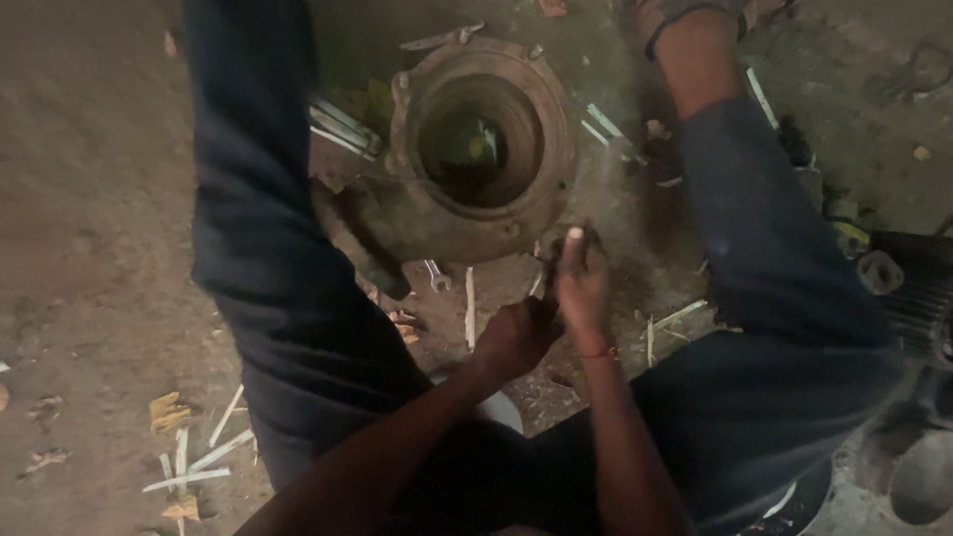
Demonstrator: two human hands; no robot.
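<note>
The right hand (583,283) reaches down to the dirt floor (89,248), its fingers (574,240) pointing at the edge of a big round metal housing (476,149). The fingers look bent around something small and dark, but it is too dim to tell what it is or how tight the hold is. The left hand (516,337) sits just beside the right one, touching it near the wrist. Its fingers are curled in, and I cannot tell if it holds anything.

The housing lies on the floor between the person's two legs in dark trousers (268,248). It is rusty brown, with a deep round hole in the middle and small lugs on its rim. A small open-end spanner (435,275) lies just under the housing, near the hands. Thin pale sticks (189,467) and dry leaves (167,409) are scattered on the floor.
</note>
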